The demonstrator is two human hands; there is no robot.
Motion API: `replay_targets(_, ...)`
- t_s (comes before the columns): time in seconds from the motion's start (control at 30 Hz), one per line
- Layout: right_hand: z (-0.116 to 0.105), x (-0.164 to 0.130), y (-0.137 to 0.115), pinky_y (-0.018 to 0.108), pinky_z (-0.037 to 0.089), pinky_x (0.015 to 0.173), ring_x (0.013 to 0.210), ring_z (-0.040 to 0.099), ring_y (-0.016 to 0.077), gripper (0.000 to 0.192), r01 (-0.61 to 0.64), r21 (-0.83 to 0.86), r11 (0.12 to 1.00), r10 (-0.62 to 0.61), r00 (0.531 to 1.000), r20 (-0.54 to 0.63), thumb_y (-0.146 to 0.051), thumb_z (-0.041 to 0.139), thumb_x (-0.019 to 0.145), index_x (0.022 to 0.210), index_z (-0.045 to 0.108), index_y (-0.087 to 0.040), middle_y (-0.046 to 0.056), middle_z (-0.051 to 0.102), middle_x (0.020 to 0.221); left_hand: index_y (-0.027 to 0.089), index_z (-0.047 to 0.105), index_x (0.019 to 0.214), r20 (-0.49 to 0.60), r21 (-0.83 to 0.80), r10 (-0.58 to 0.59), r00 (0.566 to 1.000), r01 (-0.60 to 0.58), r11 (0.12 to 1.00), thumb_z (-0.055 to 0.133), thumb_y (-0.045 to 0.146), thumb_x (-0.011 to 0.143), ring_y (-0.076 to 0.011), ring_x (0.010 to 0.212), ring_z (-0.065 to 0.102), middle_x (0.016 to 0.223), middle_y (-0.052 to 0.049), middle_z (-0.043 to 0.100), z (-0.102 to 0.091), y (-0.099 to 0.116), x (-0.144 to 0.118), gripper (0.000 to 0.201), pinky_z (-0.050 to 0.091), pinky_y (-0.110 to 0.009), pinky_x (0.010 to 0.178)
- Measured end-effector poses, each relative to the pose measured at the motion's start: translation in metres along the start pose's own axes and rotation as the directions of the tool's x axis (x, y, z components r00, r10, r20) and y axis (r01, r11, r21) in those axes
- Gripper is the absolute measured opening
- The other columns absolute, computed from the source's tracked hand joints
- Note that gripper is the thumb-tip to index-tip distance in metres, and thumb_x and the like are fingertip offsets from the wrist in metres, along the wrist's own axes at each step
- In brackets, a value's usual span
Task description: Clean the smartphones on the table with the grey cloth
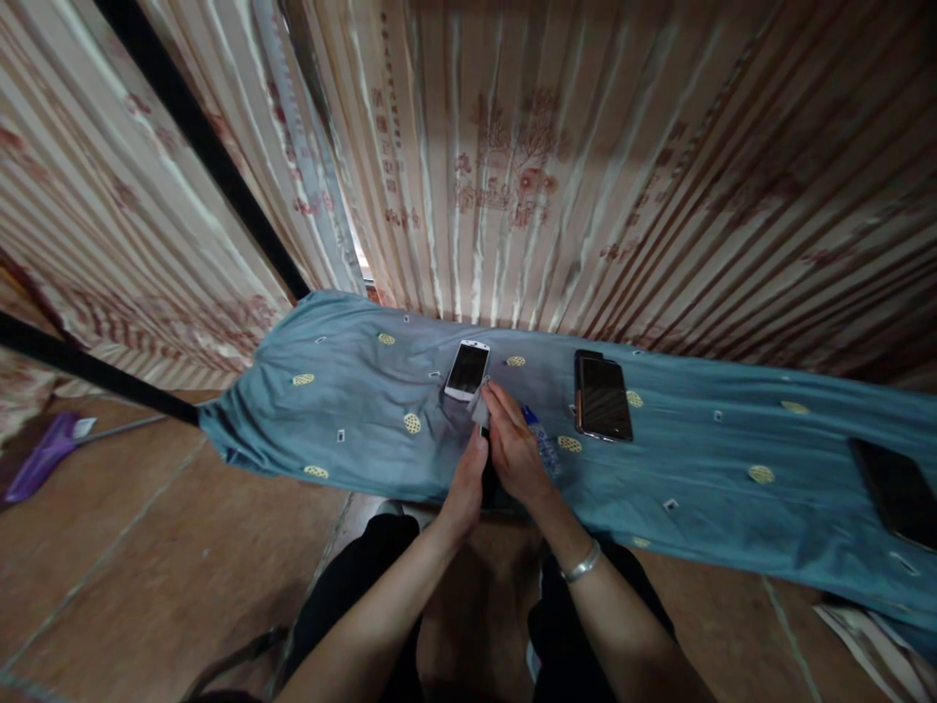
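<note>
My left hand (466,480) is closed round a dark, thin thing (484,432) seen edge-on, too hidden to name for sure. Against its other side lies my right hand (515,447), fingers pressed together over a small grey cloth (479,408). Just beyond the fingertips, a white phone (467,371) with a dark screen lies on the blue cloth cover (381,410). Beside my right hand is a small bottle (543,444) with a blue top, partly hidden by the hand. Farther right lie dark phones (606,398), one partly covering another dark flat thing.
Another dark phone-like slab (894,490) lies at the far right of the covered surface. A patterned curtain (512,176) hangs behind it. Black poles (212,156) slant in at the left. A purple dustpan or broom head (45,454) is on the tiled floor.
</note>
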State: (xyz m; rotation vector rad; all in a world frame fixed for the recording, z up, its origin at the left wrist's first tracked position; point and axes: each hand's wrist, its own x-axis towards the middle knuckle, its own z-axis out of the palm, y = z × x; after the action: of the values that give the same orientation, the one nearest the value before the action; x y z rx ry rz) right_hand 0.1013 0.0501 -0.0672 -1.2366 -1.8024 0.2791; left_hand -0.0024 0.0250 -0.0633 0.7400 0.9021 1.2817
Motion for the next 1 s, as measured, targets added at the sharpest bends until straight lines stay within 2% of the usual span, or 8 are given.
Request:
replay_targets(0.17, 0.0, -0.002, 0.002, 0.049, 0.04, 0.129, 0.155, 0.045, 0.0214, 0.055, -0.024, -0.003, 1.0, 0.024, 1.0, -0.005, -0.02, 0.03, 0.109, 0.162, 0.046, -0.02, 0.012, 0.053, 0.163, 0.026, 0.074, 0.125, 0.024, -0.025, -0.013, 1.0, 0.013, 1.0, 0.069, 0.052, 0.091, -0.0287, 0.159, 0.038, 0.152, -0.007, 0.065, 0.001, 0.005, -0.002, 0.043, 0.018, -0.047, 0.136)
replay_targets(0.37, 0.002, -0.005, 0.018, 0.05, 0.042, 0.127, 0.151, 0.051, 0.024, 0.055, -0.117, -0.021, 0.993, 0.116, 0.993, -0.026, -0.025, 0.029, 0.109, 0.159, 0.049, -0.015, 0.016, 0.057, 0.159, 0.025, 0.071, 0.135, 0.073, -0.009, 0.01, 0.997, -0.009, 1.0, 0.066, 0.06, 0.092, -0.0286, 0.16, 0.038, 0.158, -0.006, 0.059, -0.003, 0.013, -0.002, 0.055, 0.017, -0.049, 0.136)
replay_targets(0.53, 0.004, -0.006, 0.024, 0.051, 0.045, 0.125, 0.149, 0.054, 0.025, 0.056, -0.196, 0.018, 0.98, 0.197, 0.98, -0.028, -0.026, 0.03, 0.108, 0.159, 0.049, -0.015, 0.015, 0.057, 0.159, 0.027, 0.071, 0.135, 0.076, -0.101, -0.045, 0.996, 0.053, 0.993, 0.063, 0.057, 0.095, -0.0278, 0.159, 0.039, 0.154, -0.006, 0.063, -0.003, 0.021, -0.003, 0.051, 0.024, -0.047, 0.134)
replay_targets(0.67, 0.003, -0.004, 0.019, 0.05, 0.044, 0.126, 0.149, 0.054, 0.0242, 0.054, -0.223, 0.045, 0.974, 0.225, 0.974, -0.037, -0.029, 0.033, 0.108, 0.158, 0.052, -0.02, 0.011, 0.058, 0.159, 0.025, 0.072, 0.133, 0.066, -0.212, -0.18, 0.982, 0.19, 0.959, 0.06, 0.054, 0.097, -0.0292, 0.158, 0.041, 0.145, -0.008, 0.07, 0.0, 0.029, -0.004, 0.047, 0.036, -0.05, 0.129)
replay_targets(0.8, 0.002, -0.006, 0.01, 0.05, 0.045, 0.126, 0.147, 0.056, 0.025, 0.053, -0.218, 0.043, 0.975, 0.219, 0.975, -0.033, -0.031, 0.034, 0.109, 0.157, 0.053, -0.018, 0.013, 0.06, 0.157, 0.023, 0.073, 0.131, 0.079, -0.293, -0.258, 0.963, 0.27, 0.917, 0.061, 0.055, 0.097, -0.0294, 0.158, 0.041, 0.143, -0.01, 0.072, -0.001, 0.038, -0.001, 0.048, 0.037, -0.048, 0.128)
replay_targets(1.0, 0.009, -0.022, -0.008, 0.05, 0.044, 0.126, 0.148, 0.055, 0.0242, 0.055, -0.123, 0.056, 0.991, 0.12, 0.991, 0.063, -0.025, 0.035, 0.109, 0.162, 0.046, -0.019, 0.014, 0.058, 0.159, 0.02, 0.077, 0.124, 0.022, -0.366, -0.247, 0.969, 0.238, 0.9, 0.069, 0.057, 0.092, -0.0324, 0.15, 0.051, 0.134, -0.01, 0.077, -0.012, 0.053, 0.007, 0.049, 0.037, -0.045, 0.128)
